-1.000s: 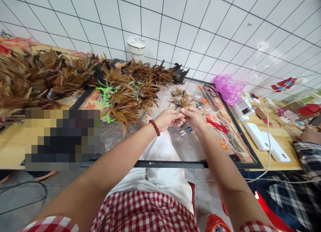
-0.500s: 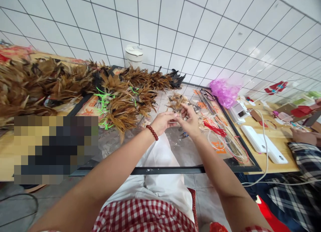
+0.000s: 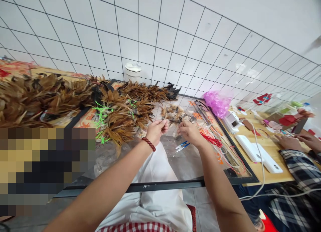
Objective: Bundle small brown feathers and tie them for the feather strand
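Note:
My left hand (image 3: 157,130), with a red-brown bead bracelet (image 3: 148,144) at the wrist, is closed in a pinch. What sits between its fingertips is too small to make out. To its right, my right hand (image 3: 190,132) has its fingers bent together at the near edge of a small pile of loose brown feathers (image 3: 173,113). Its fingertips partly hide whatever they grip. Blue-handled thread snips (image 3: 182,146) lie on the clear table top just below the right hand. Left of my hands are bundles of brown feathers (image 3: 117,128), some tied with bright green strings (image 3: 100,116).
Long feather strips (image 3: 45,94) cover the left side. A white lidded cup (image 3: 133,71) stands by the tiled wall. On the right are red cords (image 3: 211,139), glasses (image 3: 202,105), a purple plastic bag (image 3: 217,103), white power banks (image 3: 258,153) and another person's hands (image 3: 288,143).
My hands were together and have moved apart, the right one shifting down beside the loose feather pile. The snips show more fully. The whole view has tilted upward.

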Tool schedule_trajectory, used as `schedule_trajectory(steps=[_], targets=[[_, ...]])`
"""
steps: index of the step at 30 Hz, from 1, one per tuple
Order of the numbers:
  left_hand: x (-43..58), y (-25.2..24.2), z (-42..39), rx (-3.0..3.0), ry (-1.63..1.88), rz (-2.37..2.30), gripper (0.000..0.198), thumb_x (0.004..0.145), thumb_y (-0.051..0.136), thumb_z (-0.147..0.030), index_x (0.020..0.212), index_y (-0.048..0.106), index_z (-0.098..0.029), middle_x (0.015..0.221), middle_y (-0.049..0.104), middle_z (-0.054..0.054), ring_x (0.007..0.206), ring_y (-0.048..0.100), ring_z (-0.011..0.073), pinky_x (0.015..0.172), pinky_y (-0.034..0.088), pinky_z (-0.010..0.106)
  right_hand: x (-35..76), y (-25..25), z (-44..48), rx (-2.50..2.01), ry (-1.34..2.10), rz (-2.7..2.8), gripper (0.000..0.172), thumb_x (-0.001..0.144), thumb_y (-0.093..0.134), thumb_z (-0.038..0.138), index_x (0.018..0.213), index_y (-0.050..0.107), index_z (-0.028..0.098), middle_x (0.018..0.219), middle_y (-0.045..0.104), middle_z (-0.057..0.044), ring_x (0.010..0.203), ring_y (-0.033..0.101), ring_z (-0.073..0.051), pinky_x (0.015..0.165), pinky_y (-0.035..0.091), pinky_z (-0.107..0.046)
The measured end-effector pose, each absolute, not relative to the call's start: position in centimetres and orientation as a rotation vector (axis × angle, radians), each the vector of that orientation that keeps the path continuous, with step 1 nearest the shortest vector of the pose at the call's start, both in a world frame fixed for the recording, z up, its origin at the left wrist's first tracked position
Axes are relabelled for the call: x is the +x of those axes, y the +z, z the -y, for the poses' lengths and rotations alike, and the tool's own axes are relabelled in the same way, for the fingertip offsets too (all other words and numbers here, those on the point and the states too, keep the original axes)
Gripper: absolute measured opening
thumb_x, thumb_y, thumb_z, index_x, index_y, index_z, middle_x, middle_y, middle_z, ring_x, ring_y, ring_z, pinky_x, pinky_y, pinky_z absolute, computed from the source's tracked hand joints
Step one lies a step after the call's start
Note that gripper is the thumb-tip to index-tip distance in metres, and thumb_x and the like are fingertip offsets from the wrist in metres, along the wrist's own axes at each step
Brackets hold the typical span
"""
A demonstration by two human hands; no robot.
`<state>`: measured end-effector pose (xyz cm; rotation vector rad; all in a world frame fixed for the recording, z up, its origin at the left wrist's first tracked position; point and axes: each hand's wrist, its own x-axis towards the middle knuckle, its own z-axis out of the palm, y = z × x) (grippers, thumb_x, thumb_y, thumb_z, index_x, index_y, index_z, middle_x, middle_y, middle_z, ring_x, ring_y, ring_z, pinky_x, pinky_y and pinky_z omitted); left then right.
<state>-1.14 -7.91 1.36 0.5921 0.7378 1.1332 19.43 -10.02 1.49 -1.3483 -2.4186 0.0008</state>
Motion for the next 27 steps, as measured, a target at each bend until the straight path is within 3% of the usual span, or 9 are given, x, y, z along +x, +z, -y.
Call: schedule_trajectory(steps=[5, 11, 21, 27], targets=[[-0.5, 1.0, 8.2, 0.898, 1.118, -0.904, 0.012, 0.074, 0.067, -0.02, 0.067, 0.063, -0.011, 0.066, 0.064, 0.003, 0.055, 0.057, 0.0081, 0.053, 0.048, 0.02, 17.3, 2.6, 10.8, -1.395, -0.059, 2.284, 0.013, 0.087, 0.05, 0.017, 0.087, 0.062, 0.019, 0.087, 0.066, -0.005, 0.084, 0.058, -0.018, 0.079, 0.038, -0.031], [0.0, -0.1, 8.5, 1.306, 1.089, -1.059, 0.012, 0.077, 0.059, -0.023, 0.07, 0.064, -0.015, 0.065, 0.065, 0.001, 0.055, 0.062, 0.012, 0.049, 0.046, 0.02, 15.6, 2.9, 11.6, -1.421, -0.253, 2.286, 0.011, 0.085, 0.051, 0.019, 0.083, 0.061, 0.019, 0.074, 0.064, -0.003, 0.075, 0.056, -0.017, 0.077, 0.034, -0.031], [-0.5, -1.1, 7.9, 1.551, 1.153, -1.124, 0.018, 0.08, 0.053, -0.028, 0.075, 0.067, -0.017, 0.061, 0.064, 0.0, 0.052, 0.057, 0.0113, 0.053, 0.043, 0.021, 15.4, 2.6, 11.4, -1.398, -0.365, 2.361, 0.019, 0.092, 0.045, 0.025, 0.087, 0.062, 0.019, 0.079, 0.065, -0.005, 0.08, 0.055, -0.018, 0.078, 0.03, -0.033], [-1.1, 0.0, 8.6, 1.947, 1.072, -1.159, 0.022, 0.082, 0.05, -0.023, 0.065, 0.064, -0.017, 0.057, 0.06, 0.001, 0.058, 0.054, 0.0122, 0.059, 0.038, 0.023, 15.3, 2.5, 11.4, -1.366, -0.395, 2.303, 0.02, 0.093, 0.043, 0.025, 0.089, 0.062, 0.019, 0.083, 0.066, -0.006, 0.086, 0.054, -0.019, 0.082, 0.03, -0.033]])
